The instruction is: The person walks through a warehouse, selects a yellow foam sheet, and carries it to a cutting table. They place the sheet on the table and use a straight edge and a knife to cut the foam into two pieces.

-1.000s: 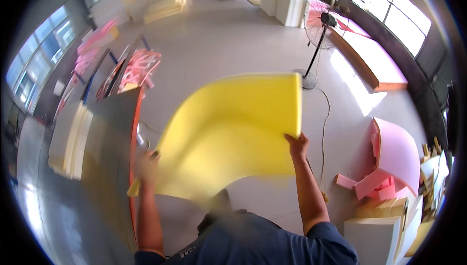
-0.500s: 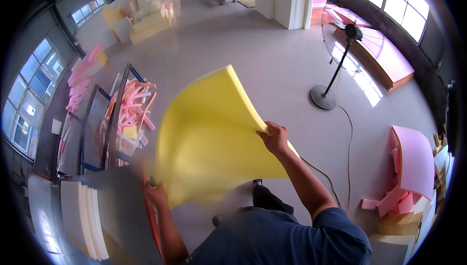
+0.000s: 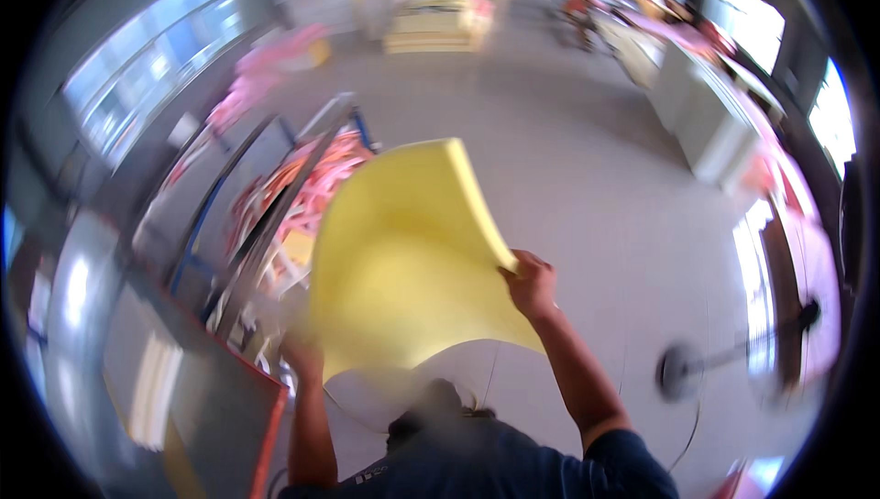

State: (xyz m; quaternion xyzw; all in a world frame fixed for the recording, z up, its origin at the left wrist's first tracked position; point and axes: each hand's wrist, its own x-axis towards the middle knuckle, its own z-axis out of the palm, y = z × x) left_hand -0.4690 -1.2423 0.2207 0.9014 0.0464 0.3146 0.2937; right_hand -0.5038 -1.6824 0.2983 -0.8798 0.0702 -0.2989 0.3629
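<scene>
A large yellow foam sheet (image 3: 403, 242) bows between my two hands in front of my body. My right hand (image 3: 532, 284) is closed on its right edge, thumb on the near face. At the sheet's lower left edge, my left hand (image 3: 302, 354) grips it too, though a blurred patch hides most of its fingers. The far end of the sheet curves up and stands free in the air, above the floor.
On the left, a metal rack (image 3: 284, 201) holds pink foam offcuts (image 3: 321, 183). Nearer is a metal table (image 3: 220, 389) with a red edge, bearing white foam slabs (image 3: 156, 389). White blocks (image 3: 701, 119) stand far right; a floor fan (image 3: 678, 371) stands at right.
My view has swung left, so the fan and white blocks now sit farther right and the rack nearer the middle. Both hands still hold the foam sheet, which turned along with me.
</scene>
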